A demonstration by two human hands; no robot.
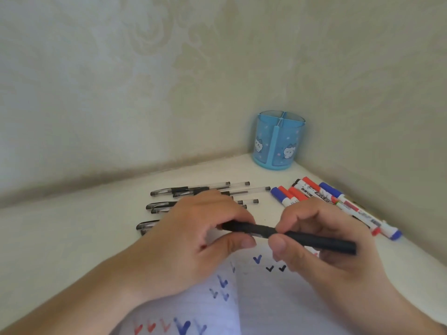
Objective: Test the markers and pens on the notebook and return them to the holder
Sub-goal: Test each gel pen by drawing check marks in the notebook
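Holding: both hands grip 1 black pen [287, 235] crosswise above the notebook [266, 305].
Left hand [193, 240]: closed around the pen's left end, thumb and fingers pinching what looks like the cap section.
Right hand [321, 247]: closed on the barrel, thumb and forefinger meeting at the pen's middle, the rest of the barrel running out over the fingers toward the right.
Pen tip: hidden inside the left hand; I cannot tell whether the cap is seated or pulled apart.
Notebook: open on the white counter [72, 238] beneath the hands, lined pages carrying blue, red and black tick marks [275, 268].
Clear pens [200, 191]: several with black grips lie side by side on the counter behind the left hand, partly covered by it.
Markers [321, 194]: a cluster with red, blue and black caps lies near the right wall, behind the right hand.
Holder [278, 141]: a blue translucent cup with inner dividers and cartoon faces stands upright in the corner where the 2 walls meet, well apart from the hands, no pens showing above its rim.
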